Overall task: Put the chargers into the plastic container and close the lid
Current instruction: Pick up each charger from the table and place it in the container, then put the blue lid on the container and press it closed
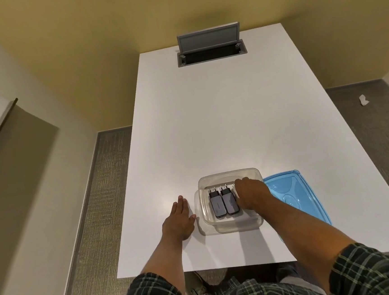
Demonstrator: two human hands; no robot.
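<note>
A clear plastic container (233, 226) stands on the white table near its front edge. Two dark grey chargers (224, 203) lie side by side in it, prongs pointing away from me. My right hand (251, 194) reaches into the container's right half, fingers curled down over a third charger; only a metal prong (234, 186) shows beside my fingertips. My left hand (179, 219) rests flat on the table just left of the container, holding nothing. The blue translucent lid (296, 195) lies on the table right of the container, partly under my right forearm.
A grey cable box (211, 51) with its flap raised is set into the table's far end. The white table (210, 122) stretches away from me. Carpet lies on both sides, with a scrap of white paper (363, 100) on it at the right.
</note>
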